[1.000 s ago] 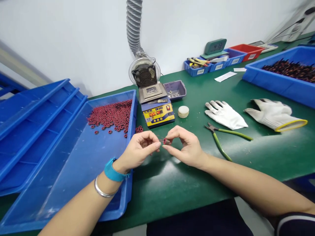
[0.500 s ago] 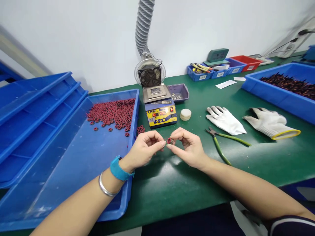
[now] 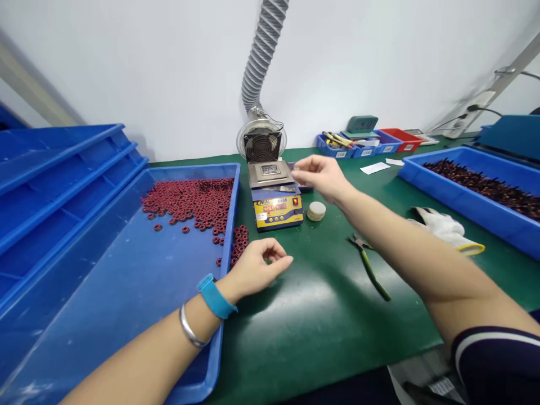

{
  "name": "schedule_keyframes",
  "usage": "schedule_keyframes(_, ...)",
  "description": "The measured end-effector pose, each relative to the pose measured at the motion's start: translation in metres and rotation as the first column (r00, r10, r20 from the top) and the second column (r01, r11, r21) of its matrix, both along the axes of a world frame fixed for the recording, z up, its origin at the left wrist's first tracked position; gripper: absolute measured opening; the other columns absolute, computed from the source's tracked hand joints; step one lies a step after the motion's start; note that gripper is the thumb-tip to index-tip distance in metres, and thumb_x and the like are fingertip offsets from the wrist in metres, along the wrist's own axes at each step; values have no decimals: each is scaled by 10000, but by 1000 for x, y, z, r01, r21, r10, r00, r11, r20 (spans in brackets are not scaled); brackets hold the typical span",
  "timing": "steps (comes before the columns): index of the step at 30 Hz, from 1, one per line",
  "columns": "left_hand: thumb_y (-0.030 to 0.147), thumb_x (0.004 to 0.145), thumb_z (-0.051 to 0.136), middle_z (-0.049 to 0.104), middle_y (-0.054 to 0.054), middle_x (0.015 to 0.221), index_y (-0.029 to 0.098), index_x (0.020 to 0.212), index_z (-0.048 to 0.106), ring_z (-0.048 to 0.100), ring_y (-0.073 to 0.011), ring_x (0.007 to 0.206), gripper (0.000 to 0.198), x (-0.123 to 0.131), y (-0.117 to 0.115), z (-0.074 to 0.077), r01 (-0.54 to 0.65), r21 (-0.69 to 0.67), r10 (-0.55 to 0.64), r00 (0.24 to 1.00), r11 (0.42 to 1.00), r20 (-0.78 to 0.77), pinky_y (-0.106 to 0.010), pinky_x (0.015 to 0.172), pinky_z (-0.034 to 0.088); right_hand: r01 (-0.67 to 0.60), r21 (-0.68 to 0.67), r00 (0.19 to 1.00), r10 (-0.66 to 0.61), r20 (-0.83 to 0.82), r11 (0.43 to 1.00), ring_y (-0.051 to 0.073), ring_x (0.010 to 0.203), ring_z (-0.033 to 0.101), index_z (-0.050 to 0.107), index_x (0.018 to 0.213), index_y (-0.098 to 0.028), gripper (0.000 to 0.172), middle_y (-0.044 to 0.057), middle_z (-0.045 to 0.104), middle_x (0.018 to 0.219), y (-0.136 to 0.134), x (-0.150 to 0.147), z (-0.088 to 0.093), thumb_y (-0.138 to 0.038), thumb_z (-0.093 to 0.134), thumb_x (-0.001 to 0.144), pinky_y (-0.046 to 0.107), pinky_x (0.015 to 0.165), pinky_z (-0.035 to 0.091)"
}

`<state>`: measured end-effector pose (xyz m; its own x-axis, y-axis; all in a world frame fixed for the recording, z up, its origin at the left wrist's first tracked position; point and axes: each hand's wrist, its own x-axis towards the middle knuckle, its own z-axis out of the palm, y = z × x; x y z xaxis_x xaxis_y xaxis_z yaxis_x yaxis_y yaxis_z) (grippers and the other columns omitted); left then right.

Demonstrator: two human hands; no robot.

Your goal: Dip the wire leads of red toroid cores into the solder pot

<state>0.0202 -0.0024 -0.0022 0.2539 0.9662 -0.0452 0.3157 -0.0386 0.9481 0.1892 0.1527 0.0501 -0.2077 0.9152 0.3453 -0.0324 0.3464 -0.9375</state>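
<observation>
My left hand (image 3: 261, 267), with loosely curled fingers and the thumb stretched out apart from them, hovers over the green table beside the blue tray's right wall. Nothing shows in it. My right hand (image 3: 318, 175) is reached forward to the right edge of the yellow-and-blue solder pot (image 3: 278, 211). Its thumb and fingertips are pinched together; whatever they hold is too small or hidden to make out. Small red wire-wound ring coils (image 3: 192, 197) fill the far end of the blue tray (image 3: 147, 292). More ring coils (image 3: 240, 239) lie on the table against its wall.
A round white container (image 3: 316, 211) stands right of the solder pot. Green-handled cutters (image 3: 371, 275) and white gloves (image 3: 441, 225) lie under or near my right forearm. A purple bin (image 3: 306, 188) is partly hidden behind my right hand. Another blue tray (image 3: 468, 205) holds dark parts.
Both hands were together at a red ring coil; now they are apart. My right hand has moved forward to the solder pot, while my left stays near the tray with its fingers loosened.
</observation>
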Motion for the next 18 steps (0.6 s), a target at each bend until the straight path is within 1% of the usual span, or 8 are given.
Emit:
schedule_keyframes(2,307,722,640,550,11,612,145,693,565,487,-96,567,181,0,-1,-4,45,11,-45,997,999,-57,-227,545,404,58,24,990,-60,127,998,107,513,555,622,637,-142,211,9,624,562,35,-14,17,-204,816,584,265,532,500)
schedule_keyframes(4,294,728,629,553,8,618,150,698,559,493,-102,575,163,0,-1,-7,77,19,-75,992,997,-106,-228,544,404,145,99,933,-169,317,985,130,524,564,609,591,-138,169,11,586,508,62,-29,28,-152,775,619,305,575,525)
schedule_keyframes(6,289,730,625,561,5,625,155,704,554,503,-109,580,154,-1,-1,-9,100,22,-96,984,995,-153,-233,549,411,195,221,810,-284,513,956,175,607,611,614,579,-134,140,16,566,505,80,-44,35,-124,739,641,364,684,549)
schedule_keyframes(8,292,733,622,572,0,633,162,707,549,517,-118,587,151,-2,-1,-12,123,31,-115,975,992,-192,-243,562,424,190,325,676,-363,641,927,220,715,647,622,591,-128,111,27,576,550,91,-58,37,-113,715,650,404,781,545)
schedule_keyframes(10,295,731,623,583,-5,643,169,703,543,531,-128,600,152,-3,0,-14,149,44,-135,964,988,-227,-253,581,437,172,370,595,-396,700,913,249,803,660,630,626,-114,75,49,611,630,98,-70,35,-103,701,649,413,834,536)
schedule_keyframes(12,298,728,627,591,-8,653,173,698,539,537,-133,608,156,-4,1,-14,176,50,-158,953,983,-260,-259,593,443,160,379,544,-402,736,911,263,876,660,649,718,-82,75,89,652,744,103,-80,31,-102,689,657,406,860,530)
schedule_keyframes(15,297,728,629,595,-8,658,177,694,533,540,-137,612,157,-4,2,-14,202,48,-179,936,978,-305,-258,594,442,149,389,485,-410,772,909,276,948,654,645,903,-22,236,160,674,900,111,-90,25,-117,663,688,396,875,524)
schedule_keyframes(18,300,728,631,596,-9,657,180,694,530,543,-141,616,160,-4,2,-12,214,43,-188,923,976,-336,-255,590,438,140,404,460,-420,782,904,300,957,659,631,996,-6,338,198,674,961,115,-95,21,-113,668,677,417,882,526)
